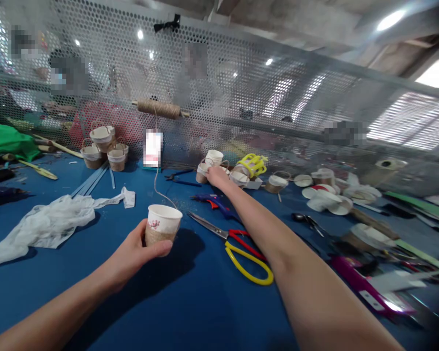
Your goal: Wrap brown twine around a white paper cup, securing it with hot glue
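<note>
My left hand (141,251) is wrapped round a white paper cup (164,218), held upright above the blue tabletop. The cup has a small pink flower print, and a brown burlap-like band covers its lower part. A strand of twine (156,180) runs down from a twine spool (158,109) to behind this cup. Stretched far forward, my right hand (218,176) meets a cluster of similar paper cups (202,172) near the mesh panel. Its fingertips overlap a cup there; their grip is hidden. Below my right forearm lie scissors (219,233) with red and yellow handles and a blue glue gun (217,204).
White lace (47,229) lies at left, near banded cups with twine handles (116,158). Pliers (183,179) rest by the perforated metal panel (219,97) at the back. White discs (329,201) and a purple tool (369,287) crowd the right side.
</note>
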Demonstrator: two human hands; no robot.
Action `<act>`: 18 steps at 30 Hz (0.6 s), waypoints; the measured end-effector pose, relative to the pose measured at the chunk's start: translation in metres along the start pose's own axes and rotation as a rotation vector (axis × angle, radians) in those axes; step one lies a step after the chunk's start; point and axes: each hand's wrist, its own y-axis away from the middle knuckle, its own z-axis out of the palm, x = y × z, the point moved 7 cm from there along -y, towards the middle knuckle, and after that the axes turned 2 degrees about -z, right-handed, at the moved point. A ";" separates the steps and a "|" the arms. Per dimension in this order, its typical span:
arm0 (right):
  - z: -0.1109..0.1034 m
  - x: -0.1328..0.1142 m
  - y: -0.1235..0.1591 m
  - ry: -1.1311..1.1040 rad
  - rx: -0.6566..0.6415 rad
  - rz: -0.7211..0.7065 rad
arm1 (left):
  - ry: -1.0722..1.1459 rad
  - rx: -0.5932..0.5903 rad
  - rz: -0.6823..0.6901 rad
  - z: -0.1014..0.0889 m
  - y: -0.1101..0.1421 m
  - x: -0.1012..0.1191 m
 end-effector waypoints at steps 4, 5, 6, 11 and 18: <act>-0.009 0.005 0.023 0.006 0.010 -0.003 | -0.006 -0.004 -0.002 -0.002 -0.001 -0.001; -0.011 0.007 0.033 0.007 -0.003 -0.016 | -0.015 -0.011 -0.006 -0.002 0.000 -0.001; -0.012 0.009 0.046 0.008 -0.026 -0.031 | -0.023 -0.017 -0.011 -0.002 0.000 0.000; -0.004 0.046 0.132 0.051 -0.236 -0.028 | -0.056 -0.013 -0.007 -0.003 0.002 0.002; 0.017 0.086 0.207 0.107 -0.327 0.101 | -0.073 -0.040 0.039 -0.003 0.002 0.001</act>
